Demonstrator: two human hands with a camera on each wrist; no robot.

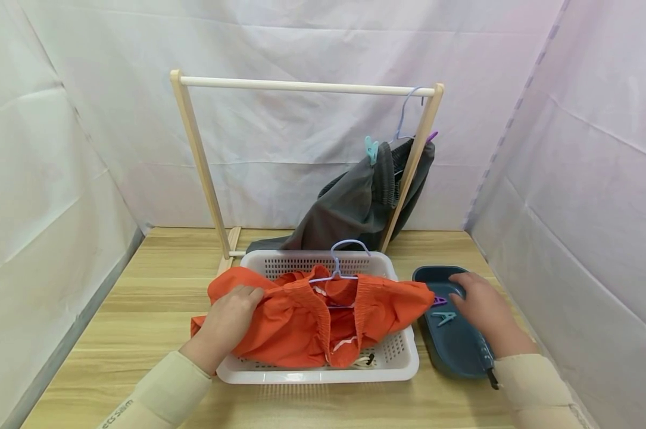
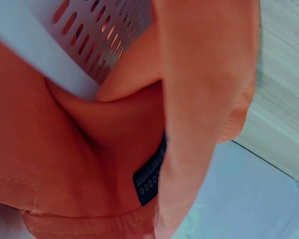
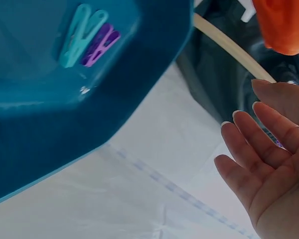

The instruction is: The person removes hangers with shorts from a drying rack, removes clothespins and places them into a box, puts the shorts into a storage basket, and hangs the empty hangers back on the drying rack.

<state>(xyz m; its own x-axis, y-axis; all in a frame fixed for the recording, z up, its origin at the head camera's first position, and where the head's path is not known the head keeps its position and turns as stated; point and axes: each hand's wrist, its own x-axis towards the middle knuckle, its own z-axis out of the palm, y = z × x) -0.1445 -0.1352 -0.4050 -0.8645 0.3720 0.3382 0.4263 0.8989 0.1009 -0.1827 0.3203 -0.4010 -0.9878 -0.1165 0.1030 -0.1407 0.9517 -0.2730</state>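
Orange pants (image 1: 296,328) with a gathered elastic waistband lie spread across a white slotted basket (image 1: 312,376). A pale purple hanger (image 1: 336,273) sits in the waist opening, its hook pointing up. My left hand (image 1: 228,319) grips the orange fabric at the left side; in the left wrist view a dark label (image 2: 150,181) shows on the cloth. Over the right side of a dark blue tray (image 1: 453,351) is my right hand (image 1: 483,307), its fingers loosely extended and holding nothing. In the tray lie a purple clothespin (image 1: 439,301) and a teal clothespin (image 1: 445,318).
Behind the basket stands a wooden rack (image 1: 301,87). Dark grey pants (image 1: 349,208) hang at its right end from another hanger (image 1: 401,116), with a teal clothespin (image 1: 373,150) and a purple one at the waist. White curtains (image 1: 280,47) enclose the wooden table (image 1: 124,333).
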